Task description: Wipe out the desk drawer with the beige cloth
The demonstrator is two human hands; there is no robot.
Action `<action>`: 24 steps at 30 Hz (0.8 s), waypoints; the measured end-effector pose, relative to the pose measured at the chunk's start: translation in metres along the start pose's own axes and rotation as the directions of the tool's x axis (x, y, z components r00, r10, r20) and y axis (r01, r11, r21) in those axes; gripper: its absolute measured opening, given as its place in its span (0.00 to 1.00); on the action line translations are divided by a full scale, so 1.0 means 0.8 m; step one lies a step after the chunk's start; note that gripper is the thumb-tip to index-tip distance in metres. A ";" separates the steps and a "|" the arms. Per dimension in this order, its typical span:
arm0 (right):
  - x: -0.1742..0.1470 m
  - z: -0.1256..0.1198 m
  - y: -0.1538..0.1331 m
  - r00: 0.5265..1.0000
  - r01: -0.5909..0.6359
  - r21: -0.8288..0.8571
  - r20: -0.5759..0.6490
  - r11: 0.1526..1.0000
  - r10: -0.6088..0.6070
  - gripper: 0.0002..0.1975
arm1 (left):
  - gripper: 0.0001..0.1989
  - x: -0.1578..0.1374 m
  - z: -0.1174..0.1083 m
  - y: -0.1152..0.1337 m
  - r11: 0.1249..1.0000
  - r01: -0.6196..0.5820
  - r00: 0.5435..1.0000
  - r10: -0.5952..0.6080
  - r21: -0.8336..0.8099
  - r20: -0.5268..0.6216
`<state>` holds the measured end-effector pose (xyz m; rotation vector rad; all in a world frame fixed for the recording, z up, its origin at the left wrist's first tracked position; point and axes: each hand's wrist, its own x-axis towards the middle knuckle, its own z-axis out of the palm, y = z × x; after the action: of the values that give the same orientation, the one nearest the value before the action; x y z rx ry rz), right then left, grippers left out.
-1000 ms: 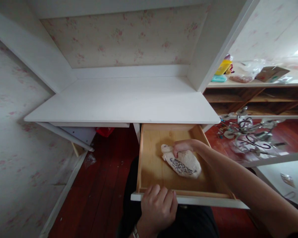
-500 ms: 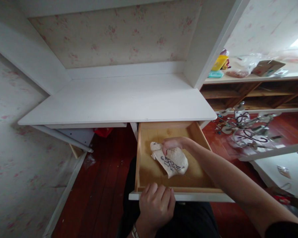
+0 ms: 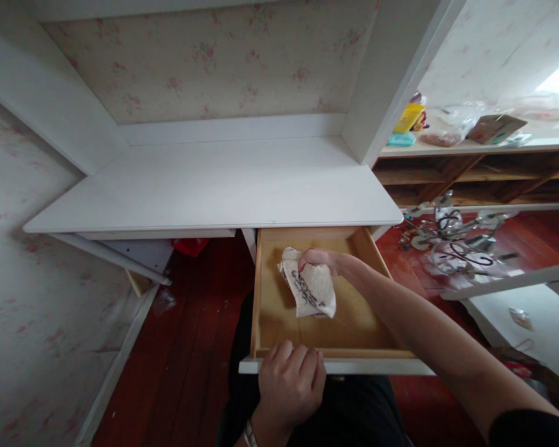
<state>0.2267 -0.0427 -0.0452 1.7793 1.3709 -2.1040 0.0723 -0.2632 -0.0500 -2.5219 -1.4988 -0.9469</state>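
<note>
A wooden drawer [image 3: 353, 332] with a white front is pulled out from under the white desk [image 3: 223, 183]. Inside it, my right hand [image 3: 320, 259] is closed on a cream cloth [image 3: 319, 288] with a dark printed pattern. The cloth is bunched under the hand and hangs toward the drawer bottom; its underside is hidden. My left hand [image 3: 292, 379] is wrapped over the top edge of the drawer front, fingers bent across it, with a bracelet at the wrist.
On the red wooden floor to the right lies a chandelier [image 3: 460, 239] with curved arms. Behind it, a low shelf unit [image 3: 474, 177] bears a cardboard box [image 3: 496, 129], plastic bags and a yellow container [image 3: 408, 118]. A red bag [image 3: 190, 246] sits under the desk.
My right hand has moved the cloth slightly left and back inside the drawer, and the cloth's shape has shifted. My left hand keeps its hold on the drawer front.
</note>
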 end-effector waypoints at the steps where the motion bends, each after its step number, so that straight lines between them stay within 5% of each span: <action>1: 0.000 0.002 -0.002 1.000 -0.017 0.025 0.009 1.000 0.017 0.09 | 0.10 0.000 0.000 0.000 1.000 0.004 1.000 -0.004 -0.001 0.005; 7: -0.006 0.010 -0.008 0.996 0.088 -0.088 -0.023 0.992 -0.091 0.06 | 0.09 0.000 -0.001 0.001 1.000 0.026 0.999 -0.025 -0.017 0.027; 10: -0.024 0.004 -0.005 0.988 0.153 -0.269 0.058 0.951 -0.142 0.14 | 0.10 0.001 -0.002 0.002 0.999 0.032 0.999 -0.031 -0.012 0.031; 12: -0.042 -0.004 -0.001 0.971 0.240 -0.526 0.128 0.816 -0.203 0.17 | 0.10 0.002 -0.003 0.003 0.999 0.033 0.999 -0.033 -0.004 0.028; 15: -0.068 -0.015 0.010 0.924 0.354 -0.813 0.227 0.462 -0.308 0.16 | 0.11 0.003 -0.004 0.002 1.000 0.026 0.999 -0.026 0.005 0.027; 17: -0.084 -0.021 0.022 0.929 0.311 -0.901 0.221 0.302 -0.297 0.15 | 0.11 0.004 -0.004 0.002 1.000 0.018 0.999 -0.018 0.011 0.028; 20: -0.102 -0.025 0.045 0.969 0.090 -0.985 0.053 0.148 -0.241 0.10 | 0.11 0.004 -0.003 0.001 1.000 0.006 1.000 -0.007 0.012 0.026; 24: -0.119 -0.031 0.065 0.907 -0.162 -0.976 -0.205 0.146 -0.368 0.09 | 0.11 0.003 -0.001 0.001 1.000 0.001 1.000 -0.001 0.013 0.020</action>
<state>0.3064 -0.1029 0.0046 1.3771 2.2100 -0.2537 0.0732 -0.2618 -0.0474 -2.5298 -1.5065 -0.9116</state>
